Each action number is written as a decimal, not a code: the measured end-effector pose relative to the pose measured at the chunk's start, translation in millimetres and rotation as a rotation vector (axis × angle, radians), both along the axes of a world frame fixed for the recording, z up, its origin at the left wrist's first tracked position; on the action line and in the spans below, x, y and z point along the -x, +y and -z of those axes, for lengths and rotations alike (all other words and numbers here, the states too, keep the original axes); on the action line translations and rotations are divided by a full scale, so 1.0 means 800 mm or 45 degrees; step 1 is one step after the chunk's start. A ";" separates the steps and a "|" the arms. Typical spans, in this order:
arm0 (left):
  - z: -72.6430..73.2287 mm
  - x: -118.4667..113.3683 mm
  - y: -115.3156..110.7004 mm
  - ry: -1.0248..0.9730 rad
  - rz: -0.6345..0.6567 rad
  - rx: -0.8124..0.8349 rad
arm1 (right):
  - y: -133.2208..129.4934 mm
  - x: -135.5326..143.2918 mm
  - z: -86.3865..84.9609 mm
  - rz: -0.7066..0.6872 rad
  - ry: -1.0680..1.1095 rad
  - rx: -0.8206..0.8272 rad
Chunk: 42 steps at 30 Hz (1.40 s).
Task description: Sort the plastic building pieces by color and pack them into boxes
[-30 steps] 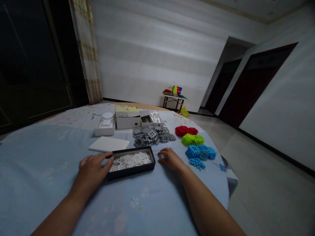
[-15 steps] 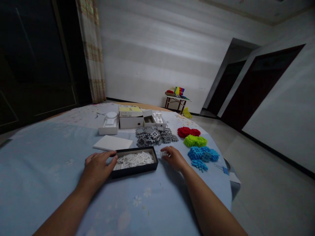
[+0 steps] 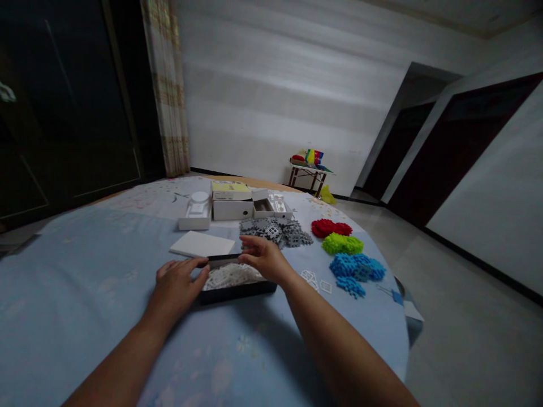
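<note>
1. The black box (image 3: 237,292) lies between the two hands, directly right of the left hand and under the right; it contains many thin white pieces (image 3: 231,275).
2. The left hand (image 3: 180,285) is released rather than clenched, resting against the box's left end with thumb and fingers apart.
3. The right hand (image 3: 263,258) is also released — fingers loosely spread over the far right part of the box. Whether its fingertips touch the rim, I cannot tell.
4. Just right of the right hand, a few loose white frames (image 3: 309,278) lie flat on the desk (image 3: 241,367), which has a pale blue floral cover.
5. Beyond the left hand is a flat white panel (image 3: 202,243); beyond the right hand, a heap of grey pieces (image 3: 271,230).
6. Farther right of the right hand sit three piles — red pieces (image 3: 331,228) farthest off, green pieces (image 3: 343,243) next, blue pieces (image 3: 356,265) nearest.
7. Past both hands, behind the panel and grey heap, stand a white tray (image 3: 195,221) with a round-topped item, a white carton (image 3: 232,210) with a yellow top, and a small open box (image 3: 271,209).
</note>
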<state>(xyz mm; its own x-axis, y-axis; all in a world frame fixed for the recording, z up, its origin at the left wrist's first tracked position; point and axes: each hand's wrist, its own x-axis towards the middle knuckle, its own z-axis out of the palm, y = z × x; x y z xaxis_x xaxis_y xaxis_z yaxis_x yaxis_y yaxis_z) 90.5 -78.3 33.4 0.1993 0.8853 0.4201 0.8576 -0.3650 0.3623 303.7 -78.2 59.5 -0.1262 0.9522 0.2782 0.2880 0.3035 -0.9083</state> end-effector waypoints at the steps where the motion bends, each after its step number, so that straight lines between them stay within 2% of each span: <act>1: 0.000 0.000 0.000 -0.002 -0.001 0.007 | -0.002 -0.007 0.000 0.036 -0.055 -0.015; 7: -0.003 -0.001 -0.001 -0.009 -0.011 0.047 | -0.025 -0.096 -0.002 0.291 -0.524 -0.061; 12: 0.003 0.001 0.006 0.008 -0.004 0.030 | -0.051 -0.164 -0.008 0.272 -0.973 0.193; 16: 0.006 0.002 0.010 0.024 0.000 0.029 | -0.071 -0.194 -0.007 0.318 -1.262 0.350; 21: 0.006 0.004 0.010 0.030 -0.010 0.026 | -0.094 -0.202 -0.001 0.311 -1.487 0.450; 25: 0.007 0.005 0.011 0.031 0.001 0.016 | -0.101 -0.203 0.007 0.265 -1.508 0.477; 32: 0.004 0.004 0.009 0.027 0.005 0.072 | -0.078 -0.193 0.015 0.211 -1.327 0.401; 37: 0.002 0.003 0.008 0.023 -0.003 0.060 | -0.054 -0.176 0.029 0.248 -1.181 0.284; 42: 0.002 0.004 0.009 0.031 0.002 0.065 | -0.046 -0.174 0.041 0.333 -0.973 0.138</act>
<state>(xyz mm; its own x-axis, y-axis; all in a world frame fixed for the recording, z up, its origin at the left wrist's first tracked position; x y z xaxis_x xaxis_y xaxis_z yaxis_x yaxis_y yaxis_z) 87.5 -71.0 32.0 0.2101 0.9053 0.3691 0.8659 -0.3476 0.3597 443.1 -115.2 26.5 -0.0136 0.9939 0.1099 0.8894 0.0622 -0.4530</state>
